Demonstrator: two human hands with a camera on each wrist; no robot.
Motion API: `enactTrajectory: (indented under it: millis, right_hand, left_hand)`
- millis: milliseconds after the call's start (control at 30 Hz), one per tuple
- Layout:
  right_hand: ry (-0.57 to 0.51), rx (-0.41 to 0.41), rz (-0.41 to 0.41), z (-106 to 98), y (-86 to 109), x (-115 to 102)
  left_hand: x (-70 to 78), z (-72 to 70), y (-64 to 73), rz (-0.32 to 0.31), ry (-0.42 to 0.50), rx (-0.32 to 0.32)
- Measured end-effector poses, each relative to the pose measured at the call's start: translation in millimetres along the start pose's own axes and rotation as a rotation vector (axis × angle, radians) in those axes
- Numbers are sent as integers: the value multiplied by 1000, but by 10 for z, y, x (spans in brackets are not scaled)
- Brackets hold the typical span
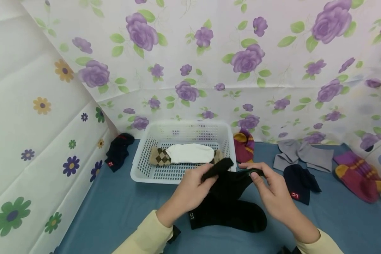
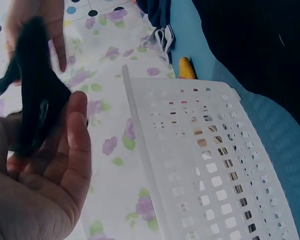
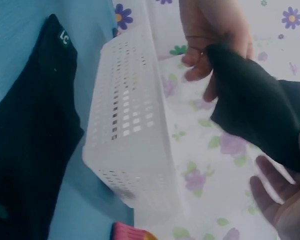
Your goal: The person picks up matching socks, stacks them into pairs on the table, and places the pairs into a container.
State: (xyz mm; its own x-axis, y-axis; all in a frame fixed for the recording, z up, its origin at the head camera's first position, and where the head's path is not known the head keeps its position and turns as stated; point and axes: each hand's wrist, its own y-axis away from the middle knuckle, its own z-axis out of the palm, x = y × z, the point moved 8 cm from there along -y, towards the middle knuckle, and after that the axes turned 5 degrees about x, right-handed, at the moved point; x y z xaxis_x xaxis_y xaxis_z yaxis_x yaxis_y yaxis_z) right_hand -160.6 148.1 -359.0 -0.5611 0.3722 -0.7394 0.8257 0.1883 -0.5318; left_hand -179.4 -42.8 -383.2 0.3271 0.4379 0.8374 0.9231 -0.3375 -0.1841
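Near basket (image 1: 158, 180), left hand (image 1: 192, 188) and right hand (image 1: 275, 195) pinch 1 black sock (image 1: 230, 185).

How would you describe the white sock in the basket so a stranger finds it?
On the blue cloth stands a white perforated basket. Inside lies the sock, patterned brown fabric showing at both ends; unlike that, it is plain white.

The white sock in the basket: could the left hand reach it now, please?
Probably, yes: the white sock lies uppermost in the open basket, though the left hand grips a black sock.
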Motion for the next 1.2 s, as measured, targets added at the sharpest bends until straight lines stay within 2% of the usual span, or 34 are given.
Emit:
enactTrajectory:
  millis: [100,200,267,367,467,533,600,667,767,933,1033,1100,1200]
  right_hand:
    - [-72,86,-82,-73,-12,-100]
    - [-110,162,-132,-130,-7,-162]
    - [-118,194,-143,-156,-11,-185]
    - [-135,194,-143,-159,-32,-234]
    - [-136,162,-122,-130,-59,-305]
    - [-125,142,-110,-103,-78,-361]
    - [-101,132,-106,-82,-95,-410]
    - [-90,131,-110,-63,-105,-445]
    - [-102,124,-116,-28,-105,-432]
    - [-177,47,-53,75,-53,-206]
    - [-196,-36,48,159,13,-13]
    - [-180,-98,112,227,59,104]
    - [-134,-211,184,358,127,269]
  left_hand:
    - [19,86,-18,15,-30,-78]
    - [-8,135,-17,-26,-33,-129]
    - [-25,123,-35,-53,-37,-129]
    - [5,37,-61,-56,-22,-71]
    - [136,-56,-90,-8,15,-18]
    - [272,-67,-108,32,68,-34]
    - [415,-33,-123,75,91,-83]
    - [537,16,-133,118,74,-134]
    - [660,60,-148,186,-39,-153]
    - [699,53,-168,243,-198,-124]
    - [684,58,-162,249,-250,-130]
    - [678,57,-158,249,-256,-132]
    - [679,28,-158,241,-176,-135]
